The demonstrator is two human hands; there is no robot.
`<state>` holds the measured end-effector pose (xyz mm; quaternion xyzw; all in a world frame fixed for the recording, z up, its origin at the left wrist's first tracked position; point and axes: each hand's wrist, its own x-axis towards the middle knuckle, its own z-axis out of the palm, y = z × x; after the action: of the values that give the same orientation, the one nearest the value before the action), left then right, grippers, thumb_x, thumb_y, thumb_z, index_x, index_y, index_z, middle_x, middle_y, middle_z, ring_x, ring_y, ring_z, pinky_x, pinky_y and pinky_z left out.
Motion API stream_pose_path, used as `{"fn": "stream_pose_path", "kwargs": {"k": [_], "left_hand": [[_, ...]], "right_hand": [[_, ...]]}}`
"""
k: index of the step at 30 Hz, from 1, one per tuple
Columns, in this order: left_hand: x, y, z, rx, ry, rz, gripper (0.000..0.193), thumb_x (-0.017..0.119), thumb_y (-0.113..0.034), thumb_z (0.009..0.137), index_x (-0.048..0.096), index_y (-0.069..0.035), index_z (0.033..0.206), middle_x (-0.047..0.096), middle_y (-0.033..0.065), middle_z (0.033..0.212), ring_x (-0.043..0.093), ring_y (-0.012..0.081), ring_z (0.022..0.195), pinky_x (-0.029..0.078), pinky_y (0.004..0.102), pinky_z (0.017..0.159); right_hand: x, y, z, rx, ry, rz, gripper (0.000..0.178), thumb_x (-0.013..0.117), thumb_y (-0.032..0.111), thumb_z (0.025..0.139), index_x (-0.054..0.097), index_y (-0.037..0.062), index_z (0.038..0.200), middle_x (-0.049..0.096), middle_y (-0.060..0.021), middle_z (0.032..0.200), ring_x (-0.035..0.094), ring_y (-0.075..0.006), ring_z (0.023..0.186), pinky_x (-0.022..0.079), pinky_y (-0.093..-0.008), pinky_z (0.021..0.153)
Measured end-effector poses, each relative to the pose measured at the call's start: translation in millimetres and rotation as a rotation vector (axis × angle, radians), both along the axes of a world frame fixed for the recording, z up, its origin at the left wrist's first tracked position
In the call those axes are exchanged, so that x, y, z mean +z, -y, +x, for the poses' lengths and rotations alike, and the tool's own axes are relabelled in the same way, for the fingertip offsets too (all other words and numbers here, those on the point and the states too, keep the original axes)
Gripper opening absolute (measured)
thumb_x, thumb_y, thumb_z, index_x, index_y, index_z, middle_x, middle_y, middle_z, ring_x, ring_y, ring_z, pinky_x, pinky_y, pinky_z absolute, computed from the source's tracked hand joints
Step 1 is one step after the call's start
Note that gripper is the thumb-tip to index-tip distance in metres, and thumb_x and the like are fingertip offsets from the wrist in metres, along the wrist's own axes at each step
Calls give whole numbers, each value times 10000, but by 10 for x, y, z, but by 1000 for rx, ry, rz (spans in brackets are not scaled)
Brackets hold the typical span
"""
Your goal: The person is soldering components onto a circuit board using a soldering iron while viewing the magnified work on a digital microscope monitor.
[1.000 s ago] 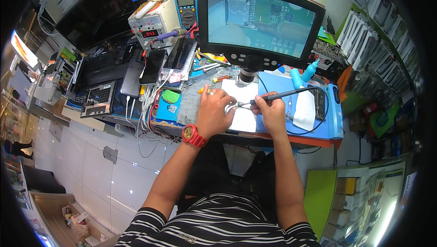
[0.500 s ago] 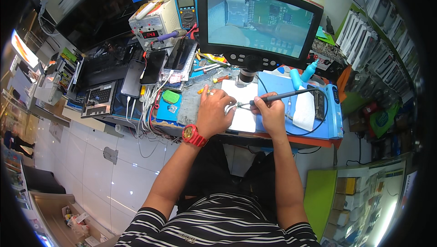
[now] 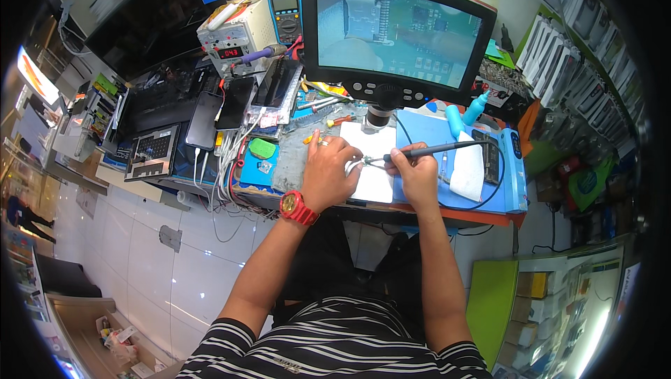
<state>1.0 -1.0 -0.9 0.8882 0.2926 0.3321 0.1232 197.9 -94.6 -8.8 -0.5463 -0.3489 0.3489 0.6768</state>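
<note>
My left hand rests over the white work pad, its thumb and fingers closed on a white cable. A tiny green circuit board sits at the cable's end, under the microscope's lens. From the right, my right hand holds a soldering iron like a pen, its tip pointing at the little board. Whether the tip touches is too small to tell. On the microscope's screen the board shows enlarged: a metal connector with a row of pins, and a blurred dark shape beside it.
Right of the pad, a blue mat bears a white cloth and light blue bottles. To the left lie a green sponge, phones and tangled cables. A power supply and multimeter stand behind.
The soldering iron's rear end has swung slightly, its cord shifting along. On the screen, the dark tip has grown fainter and more blurred. My left hand stays in place.
</note>
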Motion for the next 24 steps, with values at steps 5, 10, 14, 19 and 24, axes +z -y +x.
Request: {"fn": "stream_pose_path", "kwargs": {"k": [5,10,14,19,24], "left_hand": [[-2,-1,2,1,0,3,133,791,-207,905,768,-132,1012,672,45,973,683,289,1037,268,661,1281],[-2,-5,0,-6,11,0,131,788,-208,908,765,-128,1009,687,50,971,688,289,1042,254,662,1290],[3,0,1,-7,14,-2,131,786,-209,909,765,-127,1009,691,52,970,690,290,1043,250,662,1293],[26,11,3,-4,1,-6,135,786,-208,907,767,-127,1013,685,52,968,688,291,1037,257,661,1289],[14,11,-1,2,-2,5,137,788,-208,905,768,-129,1015,683,51,972,686,290,1034,261,659,1287]], "right_hand": [[-60,48,-35,-27,50,61,227,821,86,982,613,-6,979,752,-112,852,708,-119,751,560,-255,677],[-50,98,-49,-81,191,50,237,876,67,916,644,23,891,739,-70,820,682,-92,740,539,-253,663],[-19,110,-66,-81,152,70,233,874,58,915,644,20,901,736,-69,812,682,-93,738,542,-248,669],[-25,104,-49,-83,102,64,228,869,57,919,645,19,901,737,-72,813,681,-94,743,542,-246,673],[-23,106,-47,-81,128,51,226,868,62,920,648,19,898,738,-73,809,685,-99,738,544,-252,672]]}}
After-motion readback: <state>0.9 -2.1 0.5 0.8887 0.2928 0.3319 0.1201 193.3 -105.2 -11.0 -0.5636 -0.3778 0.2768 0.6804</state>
